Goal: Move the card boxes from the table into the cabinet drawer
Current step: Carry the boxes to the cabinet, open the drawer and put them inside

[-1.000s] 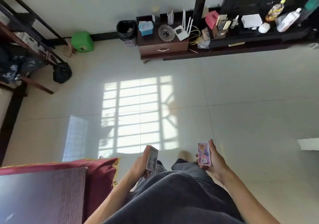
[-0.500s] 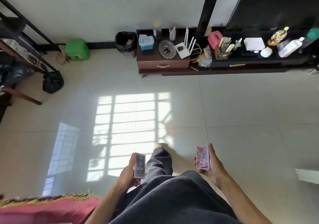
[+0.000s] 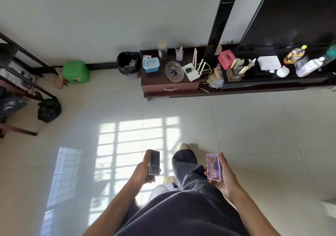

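A pale tiled floor (image 3: pixel 254 145) stretched to the dark brown wooden cabinet (image 3: pixel 154 80) at upper centre, its drawer (image 3: pixel 170 89) seemingly closed. Low in the frame, the left hand (image 3: pixel 142 173) held a dark rectangular card box (image 3: pixel 154 162) and the right hand (image 3: pixel 227 179) a pink-and-purple card box (image 3: pixel 213 166), each grip curled narrowly round the long edges. Both boxes looked light, stiff, perhaps slick; the long sides seemed the safest hold.

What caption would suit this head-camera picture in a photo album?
A dark card box in the left hand, a pink card box in the right hand, the closed cabinet drawer ahead.
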The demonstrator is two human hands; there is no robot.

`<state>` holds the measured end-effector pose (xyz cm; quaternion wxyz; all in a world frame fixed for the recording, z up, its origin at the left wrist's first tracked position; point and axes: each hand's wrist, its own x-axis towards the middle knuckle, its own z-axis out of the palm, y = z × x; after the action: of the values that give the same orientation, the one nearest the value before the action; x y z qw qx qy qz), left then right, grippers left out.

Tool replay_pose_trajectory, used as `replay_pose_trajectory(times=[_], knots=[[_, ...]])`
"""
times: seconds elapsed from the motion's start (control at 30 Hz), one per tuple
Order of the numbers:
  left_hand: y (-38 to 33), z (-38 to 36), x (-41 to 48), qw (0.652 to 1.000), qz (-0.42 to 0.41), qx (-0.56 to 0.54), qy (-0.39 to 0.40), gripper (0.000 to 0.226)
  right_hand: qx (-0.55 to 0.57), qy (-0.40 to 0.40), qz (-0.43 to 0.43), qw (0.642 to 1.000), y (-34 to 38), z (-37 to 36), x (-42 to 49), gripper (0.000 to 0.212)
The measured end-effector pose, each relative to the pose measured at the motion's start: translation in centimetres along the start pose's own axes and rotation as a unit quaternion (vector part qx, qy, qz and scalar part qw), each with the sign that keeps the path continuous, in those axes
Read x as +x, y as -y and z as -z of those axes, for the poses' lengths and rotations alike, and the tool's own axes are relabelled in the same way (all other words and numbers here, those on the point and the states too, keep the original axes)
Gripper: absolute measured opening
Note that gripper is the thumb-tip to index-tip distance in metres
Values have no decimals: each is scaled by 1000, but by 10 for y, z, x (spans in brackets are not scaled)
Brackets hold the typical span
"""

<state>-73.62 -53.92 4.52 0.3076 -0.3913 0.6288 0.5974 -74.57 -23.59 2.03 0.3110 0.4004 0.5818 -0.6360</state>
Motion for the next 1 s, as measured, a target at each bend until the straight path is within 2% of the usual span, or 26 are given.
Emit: replay_pose_trajectory(times=[0.2, 0.33, 0.43, 0.5, 0.57, 0.73, 1.0], knots=[[-63, -14, 42, 999, 7, 29, -29, 92, -28, 11, -1, 1000, 80, -3, 61, 76], [-109, -14, 58, 999, -10, 18, -40, 86, -86, 33, -7, 996, 139, -18, 91, 79], [-139, -7, 71, 996, -27, 28, -78, 81, -106, 39, 4, 994, 180, -35, 106, 77], [-153, 0, 84, 996, -21, 19, -90, 75, -113, 37, 8, 993, 205, -48, 115, 74], [-163, 7, 98, 996, 1, 3, -93, 79, -119, 36, 3, 992, 225, -60, 123, 77], [-202, 32, 141, 997, 18, 2, -72, 91, -140, 26, -6, 990, 269, -94, 155, 86], [-288, 71, 224, 998, 40, 36, -33, 89, -139, 11, -24, 990, 335, -149, 199, 81]])
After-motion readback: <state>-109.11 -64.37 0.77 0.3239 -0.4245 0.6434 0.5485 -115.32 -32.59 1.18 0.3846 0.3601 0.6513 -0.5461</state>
